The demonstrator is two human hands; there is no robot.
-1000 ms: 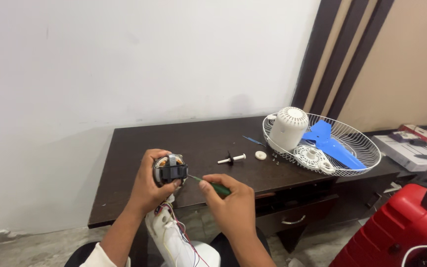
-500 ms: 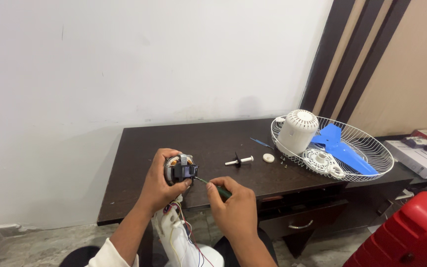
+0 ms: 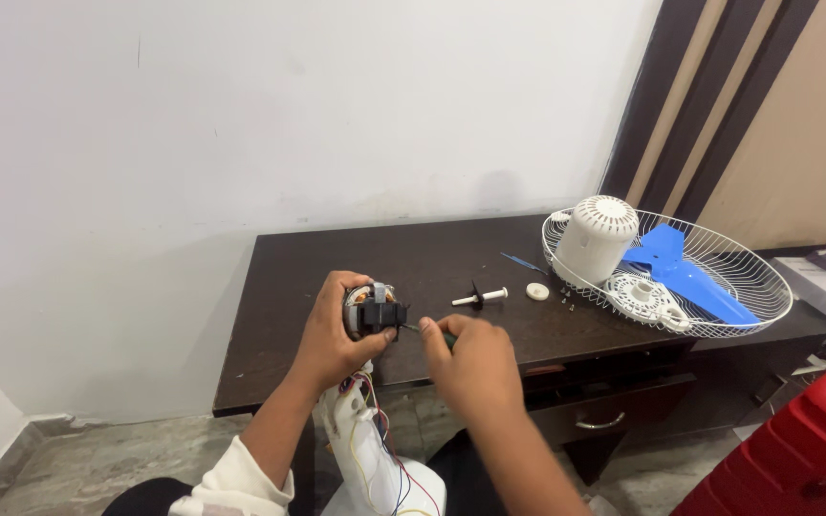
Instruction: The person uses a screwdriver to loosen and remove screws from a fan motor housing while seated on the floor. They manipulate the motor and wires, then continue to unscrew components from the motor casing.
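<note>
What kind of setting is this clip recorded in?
Probably a room in a home used for a small repair, not a workshop: a dark wooden desk against a plain white wall, a stone tile floor, and a red suitcase beside it.

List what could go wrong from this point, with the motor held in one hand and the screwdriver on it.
The left hand grips the fan motor in mid-air, unsupported, so the screwdriver in the right hand could slip off towards the fingers. The coloured wires hanging from the motor to the white housing could be strained or snagged. The small screws lying loose on the dark table beside the wire fan guard could roll off.
</note>
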